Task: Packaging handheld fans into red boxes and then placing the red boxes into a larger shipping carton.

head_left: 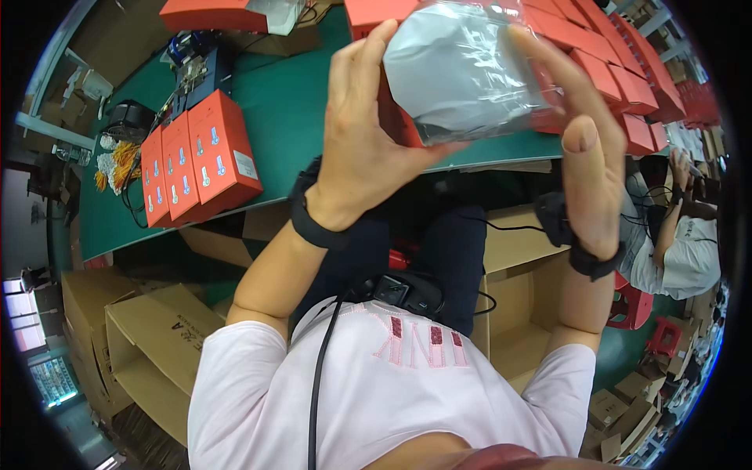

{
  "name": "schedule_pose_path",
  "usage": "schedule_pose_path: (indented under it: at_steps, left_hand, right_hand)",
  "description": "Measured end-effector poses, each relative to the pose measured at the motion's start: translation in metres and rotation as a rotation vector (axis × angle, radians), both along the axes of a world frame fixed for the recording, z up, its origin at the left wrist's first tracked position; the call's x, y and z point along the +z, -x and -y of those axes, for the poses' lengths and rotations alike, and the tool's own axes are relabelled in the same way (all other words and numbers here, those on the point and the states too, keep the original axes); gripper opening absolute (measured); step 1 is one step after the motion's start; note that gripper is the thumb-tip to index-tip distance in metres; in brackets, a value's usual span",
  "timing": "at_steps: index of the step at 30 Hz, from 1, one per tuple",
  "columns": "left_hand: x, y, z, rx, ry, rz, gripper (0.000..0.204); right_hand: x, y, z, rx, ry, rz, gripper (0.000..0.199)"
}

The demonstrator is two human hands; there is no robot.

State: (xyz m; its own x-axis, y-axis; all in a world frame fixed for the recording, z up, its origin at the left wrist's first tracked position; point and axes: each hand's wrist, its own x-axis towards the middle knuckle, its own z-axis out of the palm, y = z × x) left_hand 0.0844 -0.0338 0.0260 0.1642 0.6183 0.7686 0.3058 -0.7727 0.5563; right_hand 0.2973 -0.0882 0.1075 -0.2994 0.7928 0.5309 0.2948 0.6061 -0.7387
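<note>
Here a grey plastic bag [462,70] with something bulky and dark inside is held up above the far edge of the green table [290,102], between both hands and close to the camera. The left hand [368,133] grips it from the left side: the thumb lies along the bag's lower edge and the fingers [366,59] curl up over its top left corner, so the hand is partly closed around the bag. The right hand [583,149] is nearly flat and open, its palm pressed against the bag's right side with the fingers stretched up along it and the thumb tip showing in front. Both wrists wear black bands.

Behind the bag a long row of orange boxes [619,70] runs along the right part of the table toward the far corner. On the left part of the table three more orange boxes [200,160] stand side by side, touching each other, near the table's front edge; just beyond them lie a bundle of yellow and white wires [113,160] and a dark round thing. Below the table, open cardboard boxes [149,345] sit on the floor to the left, and another open cardboard box [521,298] lies under the right forearm. At the far right another person in a white shirt [689,251] sits beside a red stool [630,305].
</note>
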Motion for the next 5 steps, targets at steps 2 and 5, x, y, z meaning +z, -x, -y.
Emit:
schedule_pose_path:
  at_steps: [2, 5]
  left_hand:
    - [-0.002, -0.013, 0.007, -0.143, 0.142, 0.140, 0.108]
    - [-0.009, -0.019, 0.000, -0.188, 0.220, 0.112, 0.105]
  right_hand:
    - [0.015, -0.001, 0.003, -0.072, -0.067, -0.010, 0.057]
    - [0.027, -0.004, 0.011, -0.214, 0.190, 0.180, 0.060]
